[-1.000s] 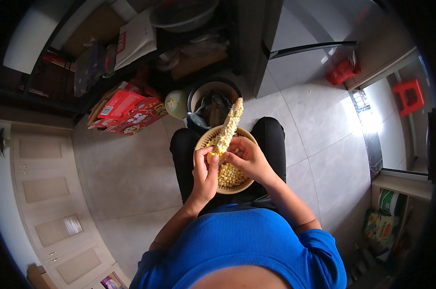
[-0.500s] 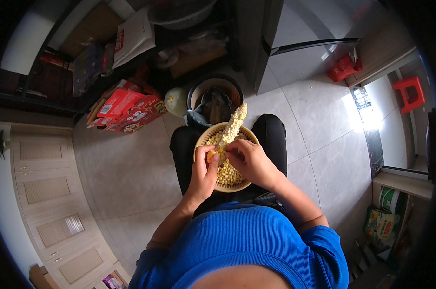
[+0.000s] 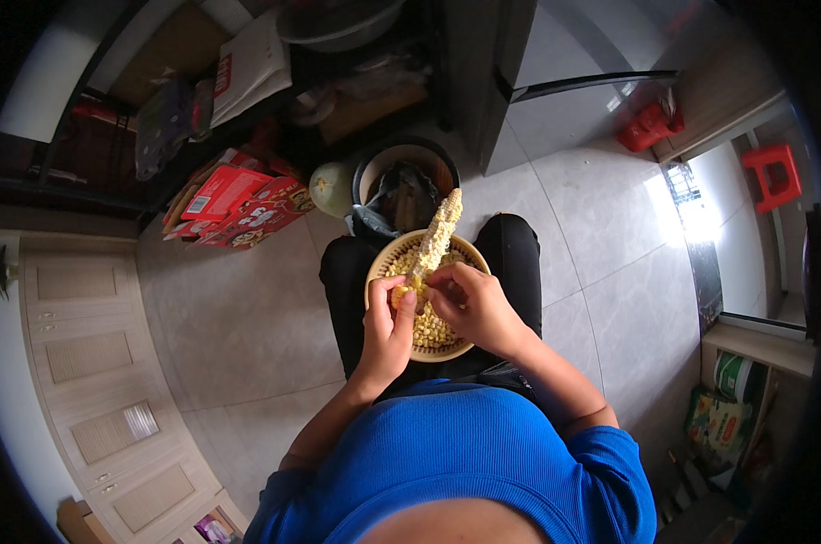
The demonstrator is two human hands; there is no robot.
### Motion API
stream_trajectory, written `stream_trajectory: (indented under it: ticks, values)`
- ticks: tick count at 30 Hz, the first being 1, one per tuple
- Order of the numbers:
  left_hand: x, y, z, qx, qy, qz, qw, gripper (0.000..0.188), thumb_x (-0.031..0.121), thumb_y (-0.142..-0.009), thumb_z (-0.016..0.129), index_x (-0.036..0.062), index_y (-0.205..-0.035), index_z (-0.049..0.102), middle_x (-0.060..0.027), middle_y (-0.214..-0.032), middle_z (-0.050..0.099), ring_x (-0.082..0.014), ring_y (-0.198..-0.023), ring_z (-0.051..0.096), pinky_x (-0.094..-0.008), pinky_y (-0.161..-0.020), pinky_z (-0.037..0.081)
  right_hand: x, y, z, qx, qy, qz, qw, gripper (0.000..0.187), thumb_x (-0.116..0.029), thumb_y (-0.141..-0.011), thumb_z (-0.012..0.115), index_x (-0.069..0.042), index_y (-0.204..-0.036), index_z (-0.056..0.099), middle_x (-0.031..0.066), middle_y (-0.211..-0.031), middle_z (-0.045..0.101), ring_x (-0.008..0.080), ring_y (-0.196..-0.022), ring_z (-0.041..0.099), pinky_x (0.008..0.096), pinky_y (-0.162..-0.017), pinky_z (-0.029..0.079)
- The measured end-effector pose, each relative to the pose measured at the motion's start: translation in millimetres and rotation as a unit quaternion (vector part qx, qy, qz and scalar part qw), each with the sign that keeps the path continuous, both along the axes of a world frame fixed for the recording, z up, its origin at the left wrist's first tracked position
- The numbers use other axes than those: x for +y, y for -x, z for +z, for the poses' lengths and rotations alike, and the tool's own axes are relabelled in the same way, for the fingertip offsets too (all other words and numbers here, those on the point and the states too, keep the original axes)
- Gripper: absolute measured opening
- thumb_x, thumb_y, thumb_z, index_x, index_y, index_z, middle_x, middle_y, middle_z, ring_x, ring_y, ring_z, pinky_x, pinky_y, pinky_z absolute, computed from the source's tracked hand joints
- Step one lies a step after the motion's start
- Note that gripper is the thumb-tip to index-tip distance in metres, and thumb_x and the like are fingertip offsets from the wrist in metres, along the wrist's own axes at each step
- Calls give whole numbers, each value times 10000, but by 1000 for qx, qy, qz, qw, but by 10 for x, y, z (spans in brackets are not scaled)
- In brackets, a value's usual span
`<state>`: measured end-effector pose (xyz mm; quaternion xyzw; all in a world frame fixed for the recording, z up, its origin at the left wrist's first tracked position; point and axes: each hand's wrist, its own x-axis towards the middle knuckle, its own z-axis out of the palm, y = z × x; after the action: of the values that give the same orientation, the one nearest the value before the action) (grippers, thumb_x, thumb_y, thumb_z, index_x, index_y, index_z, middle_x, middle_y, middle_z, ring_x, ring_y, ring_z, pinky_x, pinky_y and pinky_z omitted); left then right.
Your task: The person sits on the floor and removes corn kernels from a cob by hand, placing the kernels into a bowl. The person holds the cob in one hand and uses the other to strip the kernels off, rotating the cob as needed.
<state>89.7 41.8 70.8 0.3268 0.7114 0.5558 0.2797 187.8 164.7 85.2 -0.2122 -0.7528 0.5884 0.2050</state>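
An ear of corn, mostly stripped to a pale cob at its far end, slants away from me above a tan basket on my lap. Loose yellow kernels lie in the basket. My left hand is closed around the near end of the ear, where yellow kernels still show. The fingers of my right hand are bent and pressed against the ear's near part from the right. Whether a loose kernel is between those fingertips is hidden.
Just beyond the basket stands a lined bin, with a pale green round melon or gourd to its left. Red cardboard boxes lean by a dark shelf. A grey fridge and a red stool are at the right.
The ear's far tip has shifted slightly toward the left and away from me. Both hands keep nearly the same place on it, with only small finger movement.
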Motion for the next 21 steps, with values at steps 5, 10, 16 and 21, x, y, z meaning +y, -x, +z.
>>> stream_trajectory:
  ticks: [5, 10, 16, 21]
  values:
    - [45, 8, 79, 79, -13, -30, 996, 229, 81, -906, 473, 0, -1108, 402, -54, -961, 482, -90, -822, 467, -214, -731, 405, 30, -9, 55, -9, 1, 12, 1000, 158, -63, -803, 621, 21, -919, 554, 79, -719, 601, 96, -635, 590, 230, -561, 473]
    - [45, 27, 110, -4, -18, -33, 999, 236, 66, -896, 487, 7, -1112, 412, -45, -958, 477, -71, -802, 456, -199, -713, 400, 32, -10, -41, -30, 193, 4, 981, 117, -56, -843, 583, 39, -908, 562, 18, -779, 583, 37, -717, 534, 184, -610, 453]
    - [60, 64, 86, -36, -54, -31, 997, 245, 88, -889, 515, -2, -1103, 438, -20, -827, 500, -35, -656, 438, -176, -563, 371, 14, -18, 31, -38, 27, -11, 999, 129, -46, -815, 607, 42, -904, 576, 72, -755, 614, 73, -668, 582, 216, -595, 480]
    - [1, 72, 84, -61, -14, -42, 997, 232, 76, -898, 493, 13, -1111, 425, -30, -967, 481, -62, -826, 448, -193, -727, 392, -9, 17, 54, -19, -18, -22, 999, 139, -51, -773, 623, 24, -881, 579, 149, -743, 611, 224, -644, 623, 297, -581, 487]
